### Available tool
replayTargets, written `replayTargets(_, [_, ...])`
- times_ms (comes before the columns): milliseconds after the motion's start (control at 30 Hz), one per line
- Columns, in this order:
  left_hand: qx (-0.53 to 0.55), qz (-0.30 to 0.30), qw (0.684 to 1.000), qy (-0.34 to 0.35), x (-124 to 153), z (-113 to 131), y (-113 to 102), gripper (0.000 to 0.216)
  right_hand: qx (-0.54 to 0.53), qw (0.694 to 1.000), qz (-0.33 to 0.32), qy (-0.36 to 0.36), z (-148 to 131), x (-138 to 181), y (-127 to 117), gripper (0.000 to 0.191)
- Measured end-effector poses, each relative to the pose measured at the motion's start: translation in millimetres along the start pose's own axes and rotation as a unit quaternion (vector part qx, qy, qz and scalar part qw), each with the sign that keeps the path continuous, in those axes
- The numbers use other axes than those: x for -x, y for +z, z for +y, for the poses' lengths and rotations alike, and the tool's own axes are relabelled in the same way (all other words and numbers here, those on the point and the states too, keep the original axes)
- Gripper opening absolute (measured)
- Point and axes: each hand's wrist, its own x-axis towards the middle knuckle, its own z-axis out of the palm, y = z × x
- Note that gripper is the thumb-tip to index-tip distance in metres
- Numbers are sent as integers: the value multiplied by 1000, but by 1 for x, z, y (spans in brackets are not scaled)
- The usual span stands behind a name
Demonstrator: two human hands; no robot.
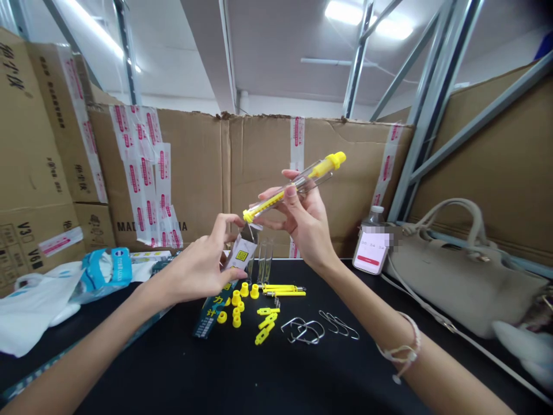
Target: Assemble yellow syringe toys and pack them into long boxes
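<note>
My right hand [311,222] grips a clear-tubed spring scale [276,199] with yellow ends, tilted up to the right. A small metal hook hangs from its lower left end, at the mouth of a narrow dark cardboard box [211,314]. My left hand [203,259] is closed around that box near its top, beside a white flap [242,253] with a yellow square mark. Below the hands lie several yellow caps [236,298], yellow rods [285,290] and small yellow pieces [266,329]. Clear tubes [264,262] stand behind the box, partly hidden.
Metal rings or hooks [303,331] and S-shaped hooks [339,324] lie on the black table [276,380]. To the right are a phone [370,249], a bottle [375,216] and a beige handbag [458,265]. A blue tissue pack [106,271] lies left. Cardboard walls [194,167] stand behind.
</note>
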Motion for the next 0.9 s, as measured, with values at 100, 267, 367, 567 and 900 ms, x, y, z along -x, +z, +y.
replayTargets(100, [-11,-4,1000,-2,2,0,0,56,4,1000,-19,10,0,7,-5,37])
replayTargets(267, [-13,5,1000,-12,6,-4,3,52,18,999,-49,-1,-1,20,-4,31])
replayTargets(367, [-6,11,1000,-7,7,-5,4,52,32,999,-25,-13,-2,19,2,32])
replayTargets(567, [36,13,999,-27,7,-8,5,52,10,999,-3,-41,-7,6,7,33])
replayTargets(900, [52,15,997,-47,7,-11,4,51,-13,998,-45,-31,9,12,-2,25])
